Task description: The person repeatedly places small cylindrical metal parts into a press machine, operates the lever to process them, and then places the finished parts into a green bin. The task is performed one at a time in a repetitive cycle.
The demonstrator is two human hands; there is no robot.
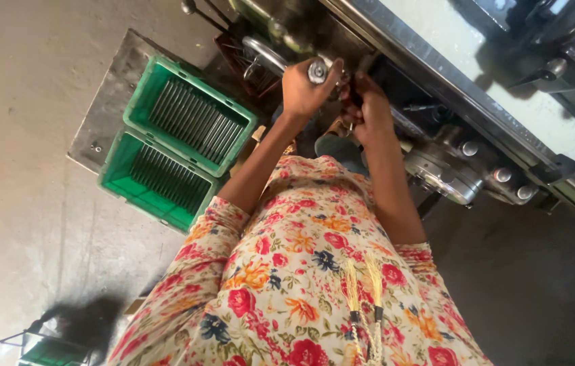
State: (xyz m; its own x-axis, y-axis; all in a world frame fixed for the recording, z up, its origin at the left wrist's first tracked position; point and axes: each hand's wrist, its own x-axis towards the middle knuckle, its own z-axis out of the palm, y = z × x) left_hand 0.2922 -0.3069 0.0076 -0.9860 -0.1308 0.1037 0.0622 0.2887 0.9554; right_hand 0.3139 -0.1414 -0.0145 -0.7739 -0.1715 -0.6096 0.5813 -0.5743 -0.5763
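Head view: left hand [306, 89] fist-closed round shiny round metal knob [317, 70]; right hand [367, 102] grip unclear.

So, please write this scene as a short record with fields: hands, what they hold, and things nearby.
left hand: closed on a round metal knob at the machine
right hand: at the machine beside the left; what it grips is hidden
crates: two green crates of metal rods, side by side on a metal plate
clothing: floral garment, short sleeves
floor: grey concrete
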